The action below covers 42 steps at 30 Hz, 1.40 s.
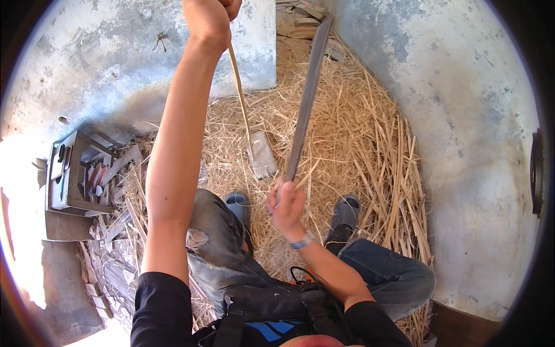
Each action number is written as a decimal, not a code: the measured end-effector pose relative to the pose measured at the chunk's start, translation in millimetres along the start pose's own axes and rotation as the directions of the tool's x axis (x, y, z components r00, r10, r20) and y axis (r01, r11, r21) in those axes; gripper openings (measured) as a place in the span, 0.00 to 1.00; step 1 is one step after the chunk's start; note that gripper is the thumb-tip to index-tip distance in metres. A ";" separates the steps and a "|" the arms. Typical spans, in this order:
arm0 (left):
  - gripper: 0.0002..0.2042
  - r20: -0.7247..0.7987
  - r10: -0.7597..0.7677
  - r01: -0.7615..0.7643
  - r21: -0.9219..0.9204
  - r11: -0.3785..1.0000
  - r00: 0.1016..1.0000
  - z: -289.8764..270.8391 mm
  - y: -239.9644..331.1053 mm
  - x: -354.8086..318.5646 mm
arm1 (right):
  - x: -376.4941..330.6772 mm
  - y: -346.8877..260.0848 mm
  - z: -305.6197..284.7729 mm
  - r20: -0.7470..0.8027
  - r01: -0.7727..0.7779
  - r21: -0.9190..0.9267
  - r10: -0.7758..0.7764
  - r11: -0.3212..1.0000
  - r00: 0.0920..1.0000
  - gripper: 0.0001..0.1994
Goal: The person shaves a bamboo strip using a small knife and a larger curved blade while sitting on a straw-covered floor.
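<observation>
Mottled walls (474, 173) bounded a floor strewn with straw (341, 133). Left hand (209, 20), partly cut off by the top edge, was closed around the upper end of a thin stick (238, 81). Stick hung between the left hand and a grey block (264, 156), long axis steep, lower end slanting slightly right, over the block's left part; hard to tell from above if it touched. Right hand (287, 211) was wrapped around the near end of a long dark blade (307, 101), which pointed up and away, leaning right. Blade lay right of the stick, apart from it, the gap narrowing toward the block. Of the two hands, the right was nearer the block and the stick's low end; the left had the far end. Shoes (345, 213) flanked the right hand.
</observation>
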<state>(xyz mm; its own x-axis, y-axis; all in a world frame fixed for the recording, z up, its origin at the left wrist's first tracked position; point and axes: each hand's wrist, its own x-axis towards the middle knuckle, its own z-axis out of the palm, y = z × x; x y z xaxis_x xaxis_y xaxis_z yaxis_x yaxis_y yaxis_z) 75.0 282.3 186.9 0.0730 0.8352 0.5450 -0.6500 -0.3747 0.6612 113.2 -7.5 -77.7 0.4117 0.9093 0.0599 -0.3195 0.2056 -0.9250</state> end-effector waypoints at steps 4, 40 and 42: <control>0.26 0.052 -0.003 -0.006 0.189 0.982 0.999 -7.9 2.5 -8.1 | -37.7 111.7 -27.2 0.000 -0.466 -0.206 0.476 0.861 0.879 0.28; 0.25 -0.043 0.095 -0.093 0.028 0.995 0.995 -27.4 26.0 -9.5 | 11.5 96.0 -80.0 -0.134 -0.741 -0.244 0.735 0.626 0.665 0.27; 0.24 -0.130 0.046 -0.026 0.152 0.988 0.990 -25.6 28.7 -17.5 | 19.3 30.0 -59.4 -0.118 -0.845 -0.034 0.838 0.533 0.533 0.27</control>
<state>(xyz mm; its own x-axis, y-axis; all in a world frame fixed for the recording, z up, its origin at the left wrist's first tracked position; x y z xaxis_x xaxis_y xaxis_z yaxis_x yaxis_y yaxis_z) 35.7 267.2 183.1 -0.0558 0.8623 0.5033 -0.5289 -0.4530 0.7176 162.2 -5.2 -126.6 0.0523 0.6145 -0.7872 -0.4890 -0.6716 -0.5567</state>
